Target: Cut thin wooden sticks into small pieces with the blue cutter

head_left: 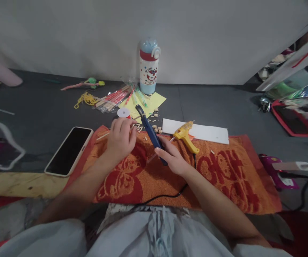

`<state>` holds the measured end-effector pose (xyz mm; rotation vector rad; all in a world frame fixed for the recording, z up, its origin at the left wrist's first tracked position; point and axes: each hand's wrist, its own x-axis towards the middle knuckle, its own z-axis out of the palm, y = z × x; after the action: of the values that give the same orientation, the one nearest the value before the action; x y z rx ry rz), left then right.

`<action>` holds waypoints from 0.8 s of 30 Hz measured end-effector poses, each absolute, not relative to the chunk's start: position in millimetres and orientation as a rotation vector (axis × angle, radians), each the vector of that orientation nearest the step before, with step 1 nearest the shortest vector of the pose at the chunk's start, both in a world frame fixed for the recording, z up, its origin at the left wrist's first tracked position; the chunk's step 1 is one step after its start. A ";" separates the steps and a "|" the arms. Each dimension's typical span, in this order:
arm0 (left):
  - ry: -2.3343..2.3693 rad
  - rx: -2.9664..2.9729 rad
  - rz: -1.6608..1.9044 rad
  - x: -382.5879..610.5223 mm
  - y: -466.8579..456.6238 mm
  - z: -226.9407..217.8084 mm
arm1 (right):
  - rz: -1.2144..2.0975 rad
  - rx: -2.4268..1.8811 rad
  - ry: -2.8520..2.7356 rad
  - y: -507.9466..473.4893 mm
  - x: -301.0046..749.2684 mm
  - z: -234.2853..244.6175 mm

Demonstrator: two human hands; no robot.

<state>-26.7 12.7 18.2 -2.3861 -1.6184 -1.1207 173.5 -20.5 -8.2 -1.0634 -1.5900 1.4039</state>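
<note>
My right hand (171, 156) is wrapped around a dark blue long-handled hand tool (152, 134) with a blackish tip. The tool slants up and left, and its exact kind is unclear. Just left of it, my left hand (121, 138) is curled, thumb and forefinger bent towards each other. Whatever may be between those fingers is too small to make out. Short cut bits of wooden stick (158, 129) lie scattered beyond both hands. A yellow glue gun (184, 135) rests right of my right hand, partly on a white strip (210, 132). Beneath my hands is an orange-and-red towel (220, 178).
A white spool (123, 112) and yellow paper (156, 101) lie behind my left hand. Further back stand a bottle (149, 67) and bagged sticks (113, 99). A phone (69, 151) lies left of the towel. The glue gun's black cable (167, 195) crosses the towel.
</note>
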 end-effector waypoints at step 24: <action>-2.008 -2.303 -1.241 -36.2 17.9 20.7 | 1.282 -1.023 -1.869 -22.0 181.9 -4.6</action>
<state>-36.2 17.9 20.7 -2.3029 -2.0083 -1.2414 181.9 -22.0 -4.6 -1.0229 -1.8686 1.2822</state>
